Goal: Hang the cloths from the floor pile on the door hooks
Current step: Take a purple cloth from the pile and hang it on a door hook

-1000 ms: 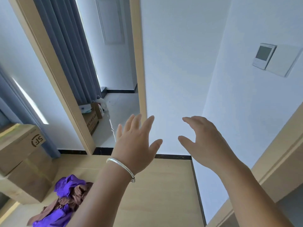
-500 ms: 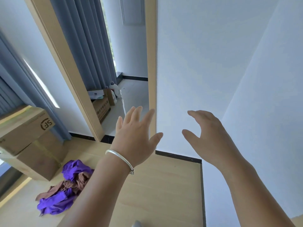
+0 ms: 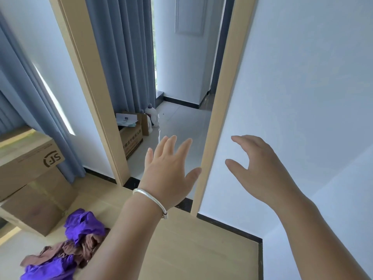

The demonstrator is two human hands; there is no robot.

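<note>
Both the left hand (image 3: 167,168) and the right hand (image 3: 260,168) hover empty, each grip spread apart, above the cloth pile (image 3: 66,249), which lies on the floor beside the cardboard box (image 3: 30,178). No hooks show, so a hurried grab may lift a tangled bundle of several cloths.

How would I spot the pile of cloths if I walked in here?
Look at the wooden floor left of the doorway, just in front of the stacked cardboard boxes. The cloth pile lies there: crumpled purple and brown fabric, the only soft, colourful thing nearby.
</note>
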